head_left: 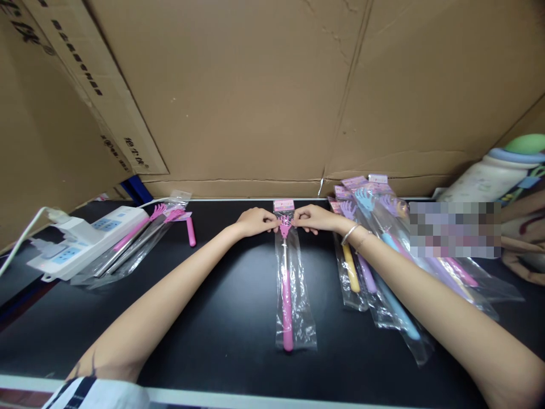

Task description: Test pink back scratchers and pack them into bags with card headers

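Note:
A pink back scratcher in a clear plastic bag (288, 284) lies lengthwise in the middle of the black table (221, 318), its claw end and pink header card far from me. My left hand (255, 221) pinches the bag's top from the left, fingers closed on it. My right hand (313, 218), with bracelets at the wrist, pinches the same top edge from the right.
A pile of bagged scratchers (383, 255) in blue, yellow, purple and pink lies under and beside my right forearm. Left are more bagged pink scratchers (140, 236), a loose pink handle (191, 231) and a white power strip (85, 238). Cardboard walls stand behind; a bottle (494, 176) is far right.

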The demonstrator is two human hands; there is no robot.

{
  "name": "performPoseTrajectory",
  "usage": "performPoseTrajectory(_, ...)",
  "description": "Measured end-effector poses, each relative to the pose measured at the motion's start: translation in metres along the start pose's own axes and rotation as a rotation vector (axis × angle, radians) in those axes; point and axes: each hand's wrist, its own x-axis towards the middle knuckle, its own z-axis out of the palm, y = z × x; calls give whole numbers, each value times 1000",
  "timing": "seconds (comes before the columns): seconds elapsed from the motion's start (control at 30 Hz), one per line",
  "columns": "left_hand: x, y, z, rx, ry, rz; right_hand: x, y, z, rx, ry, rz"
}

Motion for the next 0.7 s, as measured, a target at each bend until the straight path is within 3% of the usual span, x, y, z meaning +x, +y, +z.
performPoseTrajectory(0.7, 0, 0, 1, 21, 17, -11, 2, 3, 1, -31, 20, 2)
